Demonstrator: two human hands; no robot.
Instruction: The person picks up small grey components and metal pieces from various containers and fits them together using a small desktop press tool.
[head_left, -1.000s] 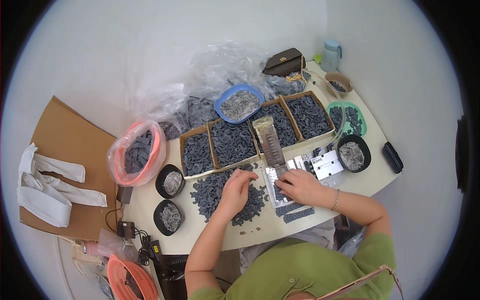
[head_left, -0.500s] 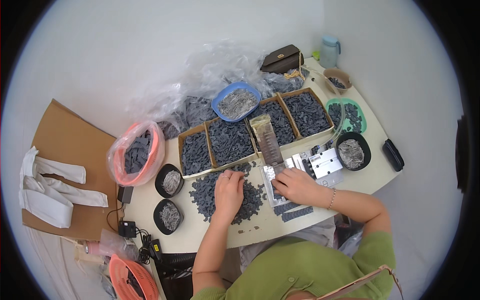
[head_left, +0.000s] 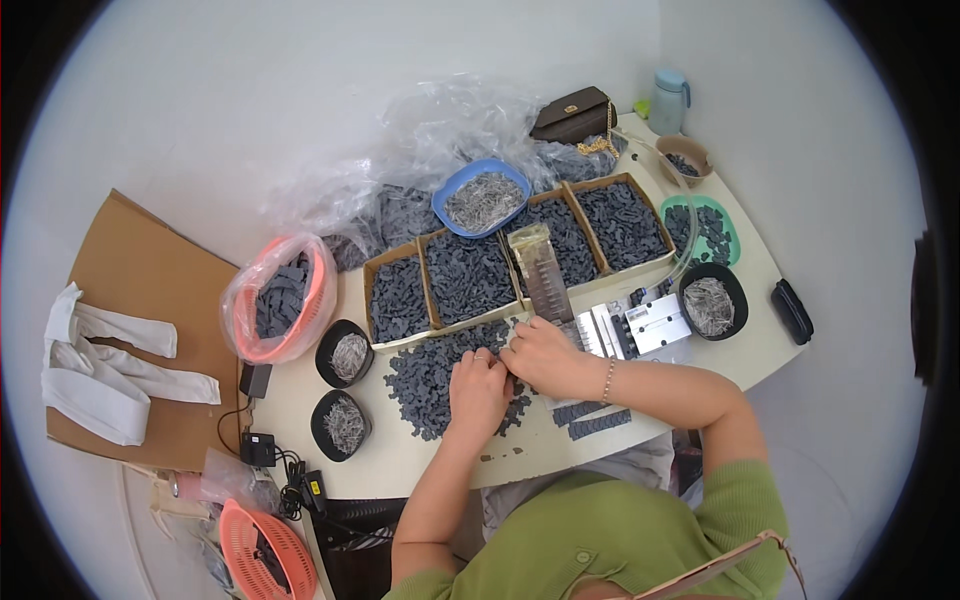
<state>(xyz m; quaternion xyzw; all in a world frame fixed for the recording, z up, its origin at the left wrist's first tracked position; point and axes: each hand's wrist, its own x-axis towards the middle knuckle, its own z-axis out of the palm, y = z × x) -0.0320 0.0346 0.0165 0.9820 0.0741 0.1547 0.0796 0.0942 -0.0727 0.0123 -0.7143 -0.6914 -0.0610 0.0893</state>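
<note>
Above the right side of a loose pile of small dark grey plastic pieces [head_left: 420, 385], my two hands meet fingertip to fingertip. My left hand [head_left: 480, 395] has its fingers bent and pinched together over the pile. Beside it, my right hand [head_left: 543, 358] is closed too, fingers pointing left toward the left hand. Whatever lies between the fingertips is hidden or too small to name. Just right of my right hand stands a metal fixture [head_left: 655, 325] with a silver block. Strips of joined grey pieces [head_left: 600, 425] lie below my right wrist.
Divided cardboard boxes [head_left: 470, 285] of grey pieces stand behind the pile. A blue basin [head_left: 484, 198] and black bowls [head_left: 343, 425] hold thin metal pins. A clear upright sleeve [head_left: 541, 275] rises by the fixture. At left is a bagged pink basket [head_left: 325, 300]; a green tray [head_left: 735, 245] sits right.
My right hand has left the metal fixture and moved left to meet my left hand. The left hand has shifted slightly right and down. The whole view has shifted a little.
</note>
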